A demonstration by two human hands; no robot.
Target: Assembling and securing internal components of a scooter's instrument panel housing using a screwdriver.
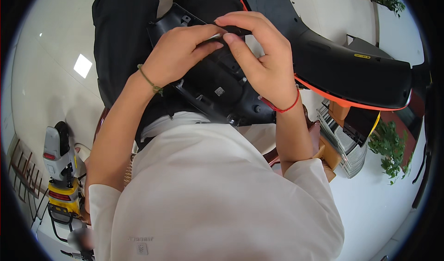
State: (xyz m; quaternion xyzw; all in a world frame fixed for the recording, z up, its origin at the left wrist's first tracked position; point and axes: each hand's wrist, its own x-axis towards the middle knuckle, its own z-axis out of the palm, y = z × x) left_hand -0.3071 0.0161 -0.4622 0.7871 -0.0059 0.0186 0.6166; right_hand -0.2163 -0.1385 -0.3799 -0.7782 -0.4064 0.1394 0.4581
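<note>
A black moulded plastic panel (219,104) with ribs and mounting points lies tilted across my lap. My left hand (178,53), wearing a green cord bracelet, is over the panel's upper part with its fingers closed round a small, thin, pale piece that I cannot make out. My right hand (261,62), with a red cord bracelet, meets it from the right, its index finger arched and its thumb close to the left fingertips, closed on something dark that is partly hidden. The fingers of both hands cover the point where they work.
A long curved black part with orange edging (351,76) extends at my right, above a metal rack (340,136). Potted plants (388,145) stand farther right. At left are a yellow and silver scooter-like machine (62,194) and wire racks. I am on a wooden seat (310,131).
</note>
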